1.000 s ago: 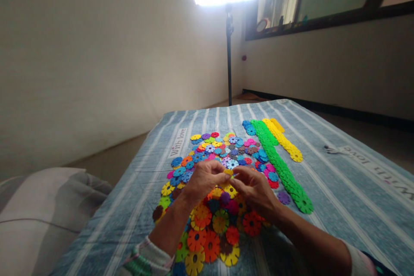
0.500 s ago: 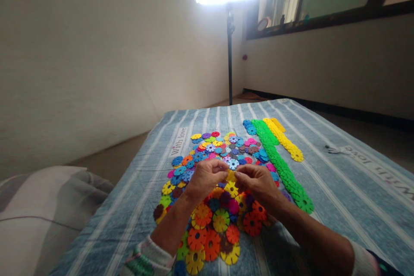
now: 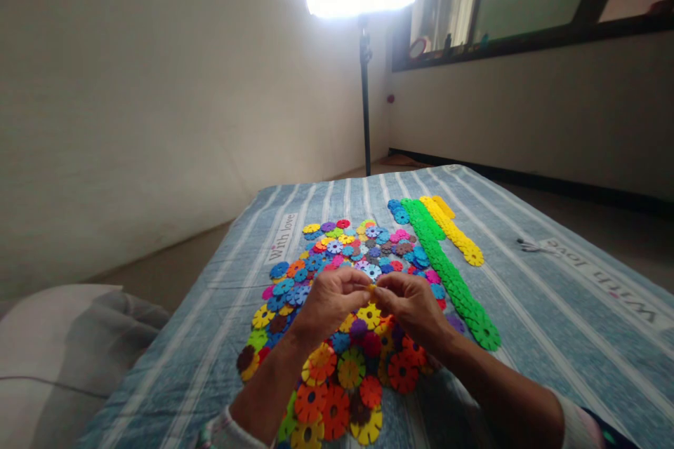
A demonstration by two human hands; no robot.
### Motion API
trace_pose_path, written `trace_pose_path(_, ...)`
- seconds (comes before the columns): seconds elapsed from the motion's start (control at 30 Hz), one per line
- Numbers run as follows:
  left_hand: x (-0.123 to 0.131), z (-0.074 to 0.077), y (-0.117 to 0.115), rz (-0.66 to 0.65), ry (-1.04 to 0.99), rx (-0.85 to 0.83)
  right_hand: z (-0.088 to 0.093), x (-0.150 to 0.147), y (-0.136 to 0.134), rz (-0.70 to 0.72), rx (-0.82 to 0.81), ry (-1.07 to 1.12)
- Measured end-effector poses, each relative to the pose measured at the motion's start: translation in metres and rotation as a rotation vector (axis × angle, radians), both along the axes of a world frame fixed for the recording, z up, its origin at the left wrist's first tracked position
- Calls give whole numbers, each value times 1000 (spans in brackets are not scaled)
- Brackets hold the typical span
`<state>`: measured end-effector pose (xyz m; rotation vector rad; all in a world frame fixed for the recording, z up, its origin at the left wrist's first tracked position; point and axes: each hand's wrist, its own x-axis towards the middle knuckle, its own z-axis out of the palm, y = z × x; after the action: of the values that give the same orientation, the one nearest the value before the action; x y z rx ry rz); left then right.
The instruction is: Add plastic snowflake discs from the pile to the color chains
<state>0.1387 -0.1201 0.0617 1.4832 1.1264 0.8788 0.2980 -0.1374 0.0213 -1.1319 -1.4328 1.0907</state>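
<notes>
The striped sheet (image 3: 552, 344) reads "With love" (image 3: 282, 237) at left and, seemingly, the same words (image 3: 600, 284) upside down at right

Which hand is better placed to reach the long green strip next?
Probably the right hand: it is closer to the green strip, which lies on its side of the loose discs. The left hand is farther across.

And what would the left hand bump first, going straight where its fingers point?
Past the little yellow piece at its fingertips, probably the right hand; depth is hard to judge.
</notes>
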Motion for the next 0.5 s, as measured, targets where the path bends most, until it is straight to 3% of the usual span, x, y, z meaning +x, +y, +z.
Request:
trace_pose_path(0.23,2,-5,0,31,-49,23,2,2,2,15,77,-106)
trace_pose_path(0.5,6,-2,-3,14,-90,38,17,11,-1,47,166,-264)
